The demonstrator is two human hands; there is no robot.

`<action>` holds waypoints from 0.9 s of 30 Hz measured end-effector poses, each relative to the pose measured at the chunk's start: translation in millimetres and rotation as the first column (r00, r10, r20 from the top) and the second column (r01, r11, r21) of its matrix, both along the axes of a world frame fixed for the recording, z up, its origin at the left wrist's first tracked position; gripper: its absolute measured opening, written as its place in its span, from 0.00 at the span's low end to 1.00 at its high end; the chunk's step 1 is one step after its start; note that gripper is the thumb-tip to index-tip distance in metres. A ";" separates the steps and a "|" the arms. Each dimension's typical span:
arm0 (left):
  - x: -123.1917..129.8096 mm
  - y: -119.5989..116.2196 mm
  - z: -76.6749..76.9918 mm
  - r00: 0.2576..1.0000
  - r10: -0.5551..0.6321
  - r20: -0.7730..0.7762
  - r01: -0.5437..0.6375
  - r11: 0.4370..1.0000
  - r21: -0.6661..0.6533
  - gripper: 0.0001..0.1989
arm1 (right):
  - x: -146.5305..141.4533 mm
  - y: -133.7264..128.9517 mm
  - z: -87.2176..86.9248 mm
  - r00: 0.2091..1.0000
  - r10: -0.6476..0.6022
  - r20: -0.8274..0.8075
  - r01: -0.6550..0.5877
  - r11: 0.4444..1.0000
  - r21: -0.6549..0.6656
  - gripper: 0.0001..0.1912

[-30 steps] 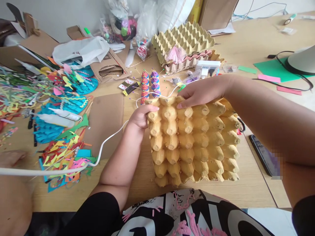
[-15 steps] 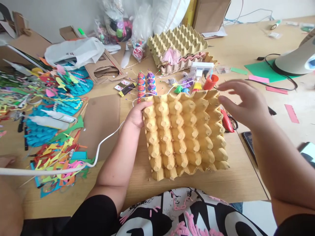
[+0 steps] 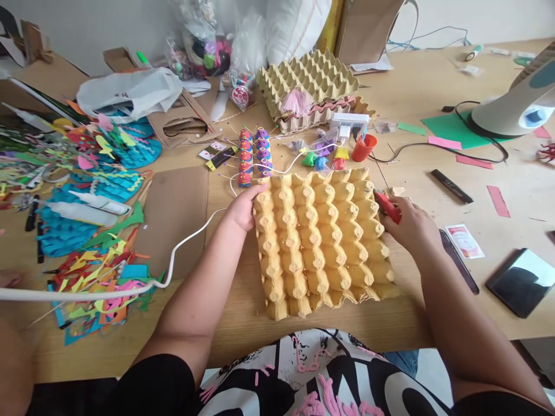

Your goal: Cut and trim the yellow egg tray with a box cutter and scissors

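Note:
A yellow egg tray is in front of me, bumpy side facing up and tilted toward me. My left hand grips its upper left corner, thumb on top and the other fingers mostly out of sight. At the tray's right edge, my right hand is closed on a red-handled tool. The tool points up and left with a dark tip close to the tray. My fingers cover much of it, so its exact kind is unclear.
Behind the tray stand painted egg-carton strips stuck with pins, a red cup and stacked egg trays. A white cable crosses the left side near paper scraps. Phones lie at right.
My right hand has come down from above the tray's upper right corner and taken hold of the red-handled tool on the table. My left hand still grips the tray.

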State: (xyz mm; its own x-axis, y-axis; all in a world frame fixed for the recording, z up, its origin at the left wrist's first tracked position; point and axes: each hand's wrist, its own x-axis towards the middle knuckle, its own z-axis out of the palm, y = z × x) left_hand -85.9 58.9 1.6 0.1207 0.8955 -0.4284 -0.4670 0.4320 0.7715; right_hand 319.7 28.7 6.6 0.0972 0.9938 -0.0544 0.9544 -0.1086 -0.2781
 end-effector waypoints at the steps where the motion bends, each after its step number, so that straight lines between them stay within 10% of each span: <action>1: 0.9 -1.7 -2.6 1.000 -0.010 0.007 0.010 0.999 -0.035 0.17 | 0.8 1.7 0.5 1.000 -0.012 0.000 0.012 1.000 0.004 0.28; 15: 5.2 -13.3 -18.3 1.000 0.006 0.023 -0.005 0.999 -0.045 0.26 | 12.5 -1.3 -4.8 0.989 0.001 0.145 -0.029 0.982 0.186 0.19; 22: 5.7 -15.8 -22.1 0.976 0.135 -0.168 -0.130 0.991 0.042 0.20 | -2.9 7.6 -2.3 0.973 0.108 0.206 -0.105 0.994 -0.024 0.12; 27: 3.4 -14.1 -25.9 0.938 0.118 -0.325 -0.056 0.979 0.194 0.19 | 2.0 23.7 7.3 0.997 0.016 -0.078 -0.023 0.995 -0.092 0.19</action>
State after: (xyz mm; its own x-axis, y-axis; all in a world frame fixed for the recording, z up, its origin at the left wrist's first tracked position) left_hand -82.5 44.8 -24.3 -0.0827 0.9615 -0.2620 -0.1991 0.2416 0.9497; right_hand 321.7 52.4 13.8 0.0695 0.9857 -0.1534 0.9329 -0.1187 -0.3401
